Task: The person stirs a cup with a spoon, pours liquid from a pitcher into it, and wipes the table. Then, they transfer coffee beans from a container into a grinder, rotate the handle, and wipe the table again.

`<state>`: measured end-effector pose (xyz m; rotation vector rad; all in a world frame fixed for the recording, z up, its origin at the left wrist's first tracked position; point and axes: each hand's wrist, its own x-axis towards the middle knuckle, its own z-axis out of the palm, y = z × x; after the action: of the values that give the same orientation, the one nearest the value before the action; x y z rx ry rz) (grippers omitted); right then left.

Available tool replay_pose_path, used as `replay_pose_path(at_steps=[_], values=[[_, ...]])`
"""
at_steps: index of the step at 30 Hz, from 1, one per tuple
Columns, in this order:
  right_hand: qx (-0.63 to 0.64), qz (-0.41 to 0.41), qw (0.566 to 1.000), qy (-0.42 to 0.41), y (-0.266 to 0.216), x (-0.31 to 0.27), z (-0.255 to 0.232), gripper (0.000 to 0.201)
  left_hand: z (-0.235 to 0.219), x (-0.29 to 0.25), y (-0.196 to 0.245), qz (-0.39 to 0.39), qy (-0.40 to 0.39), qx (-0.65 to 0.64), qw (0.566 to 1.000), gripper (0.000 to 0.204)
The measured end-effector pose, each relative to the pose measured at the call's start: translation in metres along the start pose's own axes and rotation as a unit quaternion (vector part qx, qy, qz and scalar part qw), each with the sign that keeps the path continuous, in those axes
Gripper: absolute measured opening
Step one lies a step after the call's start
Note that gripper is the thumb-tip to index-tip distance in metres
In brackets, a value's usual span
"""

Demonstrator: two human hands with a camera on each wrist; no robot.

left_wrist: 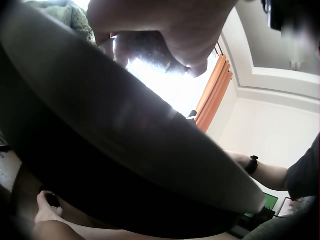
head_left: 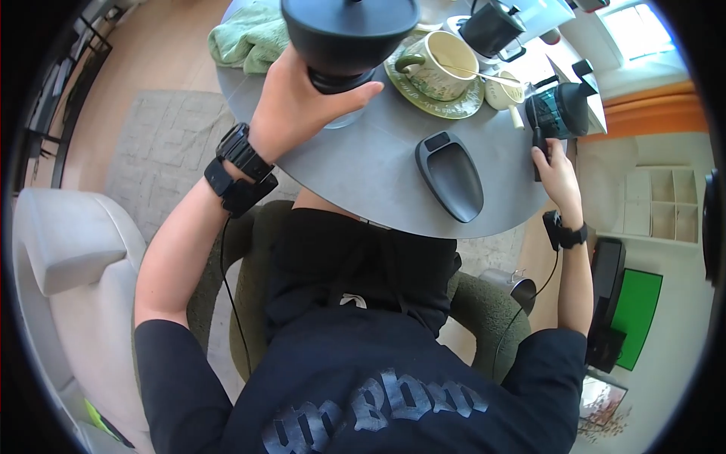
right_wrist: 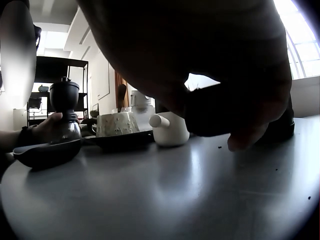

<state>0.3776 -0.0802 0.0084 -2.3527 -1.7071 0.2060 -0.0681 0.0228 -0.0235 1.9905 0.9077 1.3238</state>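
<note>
My left hand grips the narrow neck of a black hand coffee grinder, thumb across its front. The grinder's clear glass base shows below in the right wrist view, with the grinder upright on the table. At the table's right side, my right hand holds the black handle of a dark, see-through pot with a black lid. In the right wrist view that hand is dark and covers most of the pot. Between the hands lies a shallow black oval dish.
Behind the dish, a patterned cup with a spoon stands on a green saucer. Beside it is a small cream side-handled pot. A black pitcher stands farther back, a green towel at the left. The round table edge curves before the person's lap.
</note>
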Motion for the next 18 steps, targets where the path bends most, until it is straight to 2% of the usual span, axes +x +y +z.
replay_pose_path(at_steps=[2,5,9,10,12,13,14,18], values=[[-0.056,-0.061,0.996,0.013,0.003,0.006,0.005,0.046,-0.001,0.0,0.002,-0.007,-0.006,-0.003,1.0,0.053],[-0.081,-0.042,0.996,-0.01,-0.018,0.01,0.003,0.046,-0.001,0.001,0.007,-0.014,-0.005,-0.01,1.0,0.047],[-0.061,-0.055,0.996,0.04,-0.028,0.016,-0.005,0.044,0.001,0.0,0.006,-0.02,-0.003,-0.015,1.0,0.047],[-0.019,-0.087,0.991,0.101,-0.025,0.02,-0.003,0.044,0.0,0.0,0.006,-0.017,0.002,-0.015,1.0,0.047],[0.192,0.016,0.981,-0.019,-0.036,0.021,-0.007,0.046,-0.001,0.0,0.007,-0.024,0.001,-0.014,1.0,0.046],[0.293,0.069,0.95,-0.078,-0.046,0.019,-0.01,0.048,0.0,0.001,0.008,-0.027,-0.001,-0.015,1.0,0.046],[0.315,0.117,0.931,-0.14,-0.061,0.016,-0.012,0.051,0.0,0.001,0.008,-0.027,-0.001,-0.017,1.0,0.045],[0.421,0.127,0.874,-0.209,-0.067,0.021,0.002,0.047,0.001,0.001,0.005,-0.031,-0.006,-0.028,0.999,0.045]])
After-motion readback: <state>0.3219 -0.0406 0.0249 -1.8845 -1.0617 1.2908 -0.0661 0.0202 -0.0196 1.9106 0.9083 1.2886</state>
